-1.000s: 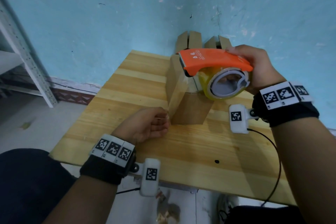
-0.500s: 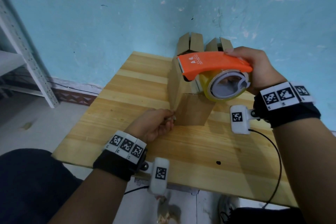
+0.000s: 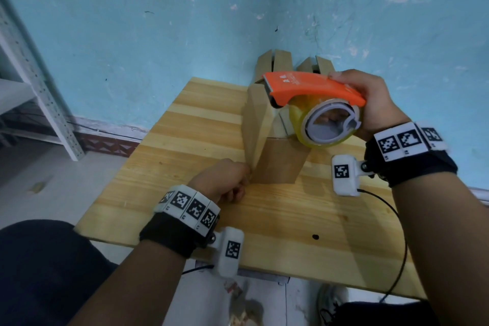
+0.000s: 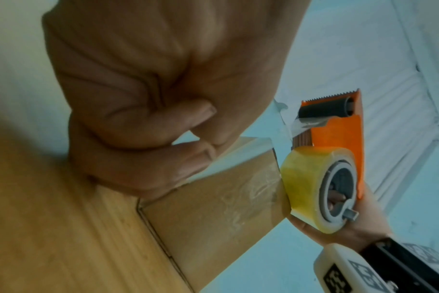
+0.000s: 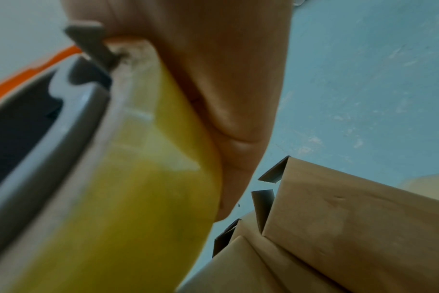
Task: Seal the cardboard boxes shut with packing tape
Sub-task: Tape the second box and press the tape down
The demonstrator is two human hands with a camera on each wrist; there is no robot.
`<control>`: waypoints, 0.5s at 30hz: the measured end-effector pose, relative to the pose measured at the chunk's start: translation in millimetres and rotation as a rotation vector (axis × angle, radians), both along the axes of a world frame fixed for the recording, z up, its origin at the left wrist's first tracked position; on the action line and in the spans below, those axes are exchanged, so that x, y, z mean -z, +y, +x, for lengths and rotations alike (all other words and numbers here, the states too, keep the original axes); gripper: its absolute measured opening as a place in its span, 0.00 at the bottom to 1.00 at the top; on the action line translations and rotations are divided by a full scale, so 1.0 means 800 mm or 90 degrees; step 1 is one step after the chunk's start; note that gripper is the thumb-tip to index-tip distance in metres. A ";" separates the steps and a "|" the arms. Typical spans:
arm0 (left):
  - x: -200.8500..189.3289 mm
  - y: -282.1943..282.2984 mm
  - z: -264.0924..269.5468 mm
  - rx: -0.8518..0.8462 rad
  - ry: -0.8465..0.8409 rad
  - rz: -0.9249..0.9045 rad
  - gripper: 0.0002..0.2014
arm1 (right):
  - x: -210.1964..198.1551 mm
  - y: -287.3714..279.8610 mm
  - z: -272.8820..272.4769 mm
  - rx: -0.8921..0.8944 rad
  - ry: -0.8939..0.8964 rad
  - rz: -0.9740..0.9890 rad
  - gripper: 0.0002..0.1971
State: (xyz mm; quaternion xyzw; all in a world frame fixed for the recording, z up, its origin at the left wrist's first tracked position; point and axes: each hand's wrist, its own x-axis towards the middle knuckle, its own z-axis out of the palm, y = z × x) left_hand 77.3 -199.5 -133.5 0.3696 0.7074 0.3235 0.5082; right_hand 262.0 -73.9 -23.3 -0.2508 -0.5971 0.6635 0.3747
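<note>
A small cardboard box (image 3: 277, 161) stands on the wooden table (image 3: 291, 219). My right hand (image 3: 375, 103) grips an orange tape dispenser (image 3: 312, 87) with a yellowish clear tape roll (image 3: 328, 124), held just above the box top. A clear tape strip (image 3: 258, 127) runs from the dispenser down the box's left side. My left hand (image 3: 225, 180) pinches the strip's end at the box's bottom left corner. In the left wrist view the curled left hand (image 4: 163, 99) holds the tape strip (image 4: 238, 152) against the box (image 4: 213, 208), with the dispenser (image 4: 338, 128) above it.
Two more cardboard boxes (image 3: 280, 61) with raised flaps stand behind, against the blue wall; the right wrist view shows these boxes (image 5: 351, 218) close by. A metal shelf frame (image 3: 39, 87) stands at the left. A black cable (image 3: 391, 219) hangs from my right wrist.
My left hand and wrist have moved a little right and forward, bringing the tape end against the box's bottom corner. The dispenser has stayed above the box.
</note>
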 end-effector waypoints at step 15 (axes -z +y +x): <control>-0.030 -0.015 -0.008 -0.093 0.089 0.381 0.15 | 0.000 0.005 -0.003 0.012 -0.060 0.051 0.18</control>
